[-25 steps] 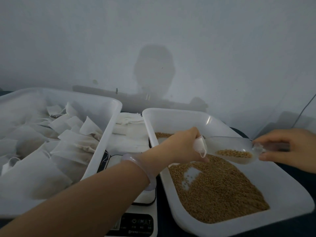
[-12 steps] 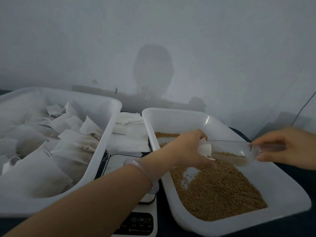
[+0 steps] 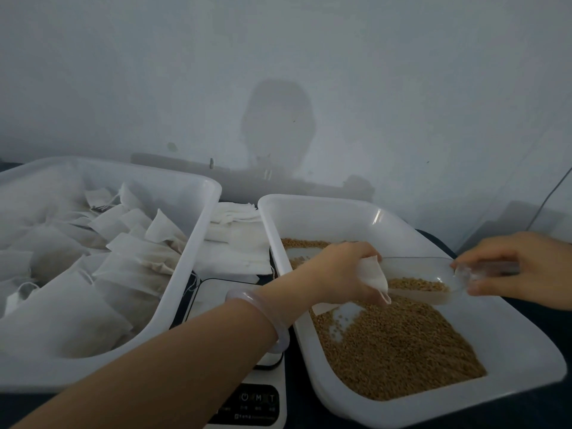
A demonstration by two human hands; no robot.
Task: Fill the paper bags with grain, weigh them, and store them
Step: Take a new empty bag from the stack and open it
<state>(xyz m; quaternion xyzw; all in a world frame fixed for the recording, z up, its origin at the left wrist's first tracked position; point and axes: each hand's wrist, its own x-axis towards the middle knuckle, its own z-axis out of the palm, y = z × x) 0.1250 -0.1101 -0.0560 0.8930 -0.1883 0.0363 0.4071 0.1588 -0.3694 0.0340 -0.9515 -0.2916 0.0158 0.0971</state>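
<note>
Your left hand [image 3: 340, 270] pinched a small white paper bag [image 3: 373, 275] over the white plastic tray [image 3: 325, 209]; at its 3 o'clock, your right hand [image 3: 517, 267] gripped a clear plastic scoop [image 3: 433, 264] holding brown grain [image 3: 418, 284].

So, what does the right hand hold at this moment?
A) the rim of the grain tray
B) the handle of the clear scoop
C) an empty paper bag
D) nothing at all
B: the right hand pinches the handle of the clear scoop, which carries some grain, while the left hand holds the paper bag at the scoop's mouth.
</note>
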